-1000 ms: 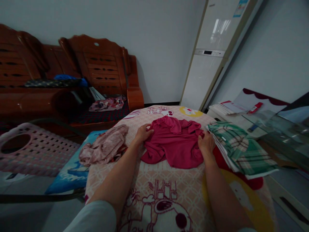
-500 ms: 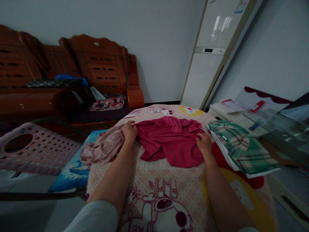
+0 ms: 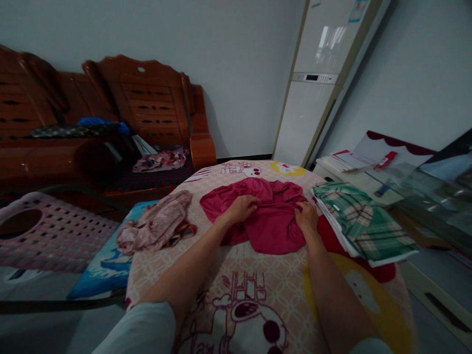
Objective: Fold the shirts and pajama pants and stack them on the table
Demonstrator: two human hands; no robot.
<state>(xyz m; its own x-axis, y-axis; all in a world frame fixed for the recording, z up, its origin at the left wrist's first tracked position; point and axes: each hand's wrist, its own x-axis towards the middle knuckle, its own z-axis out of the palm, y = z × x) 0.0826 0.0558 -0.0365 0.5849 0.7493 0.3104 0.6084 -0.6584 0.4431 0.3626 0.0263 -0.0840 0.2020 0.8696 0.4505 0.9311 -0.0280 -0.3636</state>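
A magenta shirt point(image 3: 273, 231) lies spread and wrinkled on the round bed-like surface with a patterned cover point(image 3: 221, 280). My left hand point(image 3: 241, 209) reaches over the middle of the shirt, its fingers stretched out and nothing gripped in them. At the shirt's right edge, my right hand point(image 3: 307, 216) has its fingers bent and closed on the cloth. A crumpled pale pink garment point(image 3: 158, 223) rests to the left, with a red-orange piece of cloth point(image 3: 182, 231) partly under it. Right of my right hand lies a folded green plaid cloth point(image 3: 363, 216) with a white edge.
Wooden chairs point(image 3: 147, 103) with clothes on them stand at the back left. A pink woven basket point(image 3: 55, 231) and a blue cushion point(image 3: 106, 265) are at the left. A tall white air conditioner point(image 3: 313, 103) stands behind; a glass shelf point(image 3: 416, 191) is at the right.
My left hand has let go of the shirt's left edge and moved right over its middle. That left side has folded inward slightly. My right hand stays at the right edge.
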